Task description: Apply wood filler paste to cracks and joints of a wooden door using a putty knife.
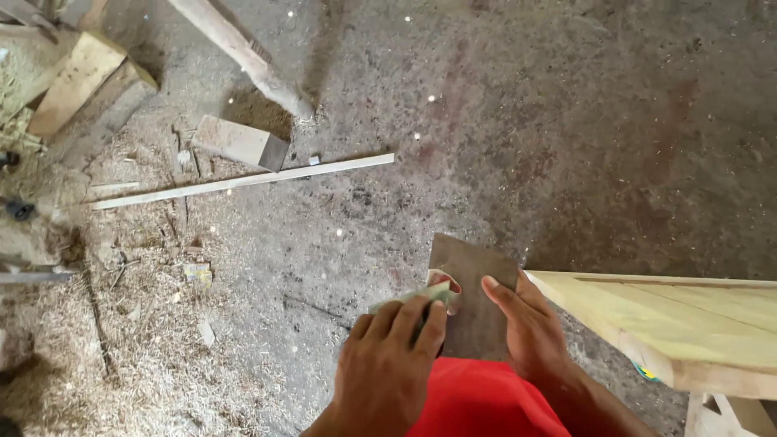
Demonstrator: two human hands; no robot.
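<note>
— Item one?
— Sheet of brown sandpaper (473, 295), pinched at its right edge by the right hand (530, 336), thumb on top, seemingly to keep it flat.
— And the left hand (388, 368)?
— Curled shut on a folded greenish piece (413, 298), pressed against the sheet's left edge.
— Surroundings?
— Pale wooden board (672, 324) just right of the right hand; thin wooden strip (243, 181) on the sawdust-strewn floor (566, 121), well beyond both.

One head-worn camera looks steeply down, close above the hands (453, 340).
</note>
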